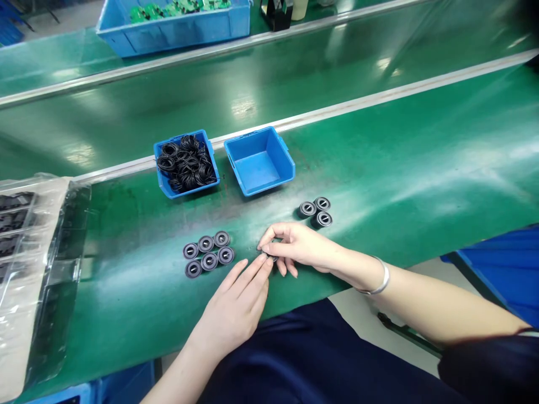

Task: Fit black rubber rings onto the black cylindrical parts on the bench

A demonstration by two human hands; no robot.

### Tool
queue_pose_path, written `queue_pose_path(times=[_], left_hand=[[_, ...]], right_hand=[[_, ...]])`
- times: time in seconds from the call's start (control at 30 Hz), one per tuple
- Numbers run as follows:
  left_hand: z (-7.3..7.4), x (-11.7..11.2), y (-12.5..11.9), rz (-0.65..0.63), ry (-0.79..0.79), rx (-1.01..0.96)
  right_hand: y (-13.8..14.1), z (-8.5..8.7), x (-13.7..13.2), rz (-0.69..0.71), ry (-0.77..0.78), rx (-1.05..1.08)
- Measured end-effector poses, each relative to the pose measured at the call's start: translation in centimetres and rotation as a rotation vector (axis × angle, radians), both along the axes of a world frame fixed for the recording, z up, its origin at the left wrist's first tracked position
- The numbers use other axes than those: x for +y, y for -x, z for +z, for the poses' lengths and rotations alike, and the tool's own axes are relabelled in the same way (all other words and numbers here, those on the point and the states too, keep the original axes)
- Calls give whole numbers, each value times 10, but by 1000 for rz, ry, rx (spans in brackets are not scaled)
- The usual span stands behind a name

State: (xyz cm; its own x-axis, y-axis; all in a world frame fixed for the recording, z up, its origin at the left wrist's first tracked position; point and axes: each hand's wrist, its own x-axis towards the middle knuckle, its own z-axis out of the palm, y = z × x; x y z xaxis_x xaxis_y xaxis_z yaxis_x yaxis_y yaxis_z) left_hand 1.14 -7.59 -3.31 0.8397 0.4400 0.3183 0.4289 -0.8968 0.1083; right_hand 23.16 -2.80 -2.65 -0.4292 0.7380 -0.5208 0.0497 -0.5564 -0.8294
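Observation:
Between my hands, low over the green bench, is a small black round part [272,257], mostly hidden by fingers. My right hand [297,245] comes from the right with thumb and index finger closed on it; the other fingers curl below. From the lower left, my left hand [240,300] reaches in with long, fairly straight fingers, its foremost fingertips pressed to the same part. Two rows of black round parts [209,261] with slotted tops stand left of my hands. A group of three like parts [322,219] stands just beyond my right hand.
A blue bin [168,193] holds coiled black wires. Beside it stands another blue bin [263,168] with a bare floor. Clear plastic trays with dark parts [14,219] lie at the left edge. Behind, a larger blue crate [177,36] with green pieces rests on a raised ledge.

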Motion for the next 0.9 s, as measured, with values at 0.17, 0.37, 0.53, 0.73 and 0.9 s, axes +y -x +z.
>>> queue_pose_path(times=[0.17, 0.37, 0.53, 0.73, 0.9], left_hand=[[-5, -4, 1, 26, -4, 11], [-7, -9, -3, 44, -22, 9], [-7, -13, -3, 53, 2, -2], [-5, -14, -2, 53, 10, 48], [-4, -23, -8, 110, -37, 17]], right_hand=[[2, 3, 6, -31, 64, 56], [3, -3, -17, -241, 56, 157], [12, -3, -43, -405, 58, 291], [11, -5, -46, -371, 91, 357], [5, -6, -38, -263, 125, 345]])
